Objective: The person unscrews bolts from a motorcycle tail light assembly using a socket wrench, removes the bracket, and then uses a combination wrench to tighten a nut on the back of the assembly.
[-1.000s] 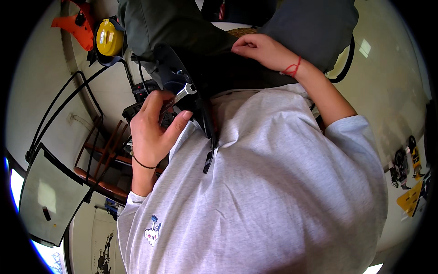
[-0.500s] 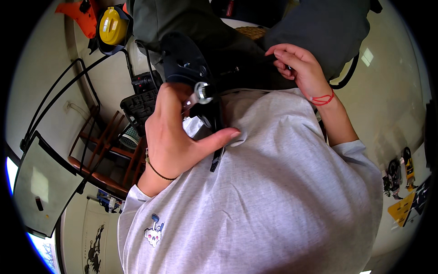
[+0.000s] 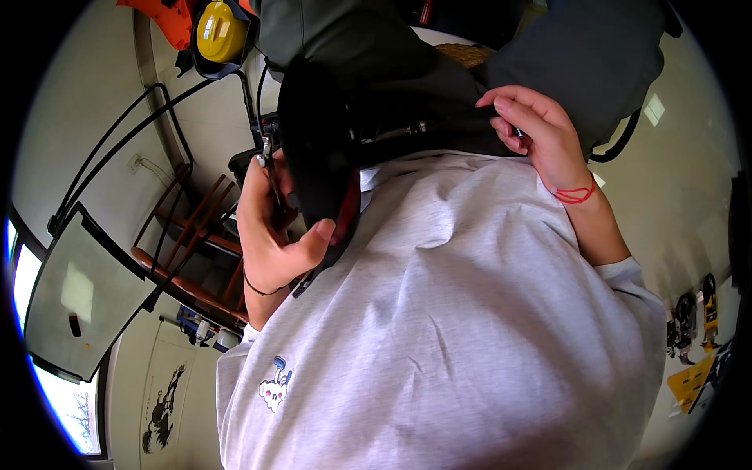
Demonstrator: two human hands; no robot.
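Note:
My left hand point(image 3: 262, 223) is closed round a dark, curved, plate-like part point(image 3: 317, 141) held over my lap; its kind I cannot make out. The thumb presses its lower side, where some red shows. Beside the fingers a small silver metal piece point(image 3: 265, 150) sticks up, its lower part hidden by the hand. My right hand point(image 3: 544, 137), a red cord at the wrist, pinches a slim black object whose far portion is lost against the dark trousers. Between the hands, a short shiny metal piece point(image 3: 417, 127) shows; whether it joins either held thing I cannot tell.
Grey trouser legs point(image 3: 580, 63) lie beyond my hands. At the far left hangs a yellow hard-shelled item point(image 3: 221, 33) beside orange cloth. A wooden chair point(image 3: 192, 227) and a glass-topped table point(image 3: 82, 290) stand to the left. Several tools point(image 3: 693, 313) lie on the floor at right.
The left hand has turned the dark part, so its face with the screws no longer shows, and has moved left. The silver ring-ended piece now appears edge-on. The right hand keeps its pinch; the view has shifted.

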